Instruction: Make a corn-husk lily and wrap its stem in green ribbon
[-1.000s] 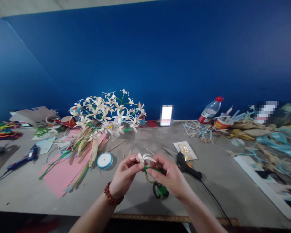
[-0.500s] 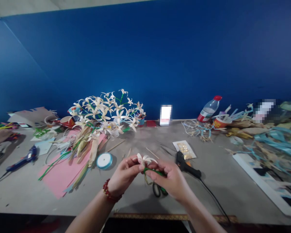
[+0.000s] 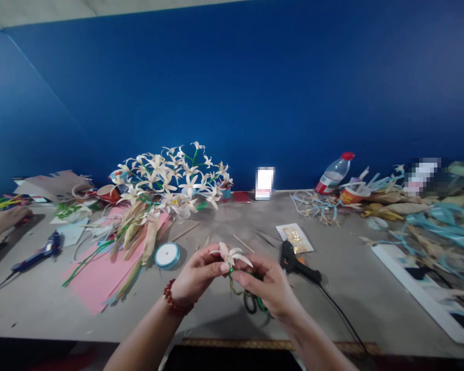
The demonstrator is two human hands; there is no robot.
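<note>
My left hand (image 3: 196, 275), with a red bead bracelet at the wrist, pinches the base of a small cream paper flower (image 3: 232, 255) held above the grey table (image 3: 224, 226). My right hand (image 3: 266, 286) is closed on green tape (image 3: 243, 275) at the flower's stem, just below the petals. Under my right hand lie scissors with green handles (image 3: 254, 304), partly hidden. A bunch of finished cream flowers on green stems (image 3: 170, 180) lies at the back left.
A black glue gun (image 3: 296, 263) with its cord lies right of my hands, a pale blue ribbon roll (image 3: 167, 255) and pink paper (image 3: 100, 273) left. Another person's hand (image 3: 3, 219) rests at the far left near a blue glue gun (image 3: 38, 252). A bottle (image 3: 334, 175) and ribbon scraps fill the right.
My hands have turned the flower a little, so its petals tilt more to the right. The other person's hand has come into view at the far left.
</note>
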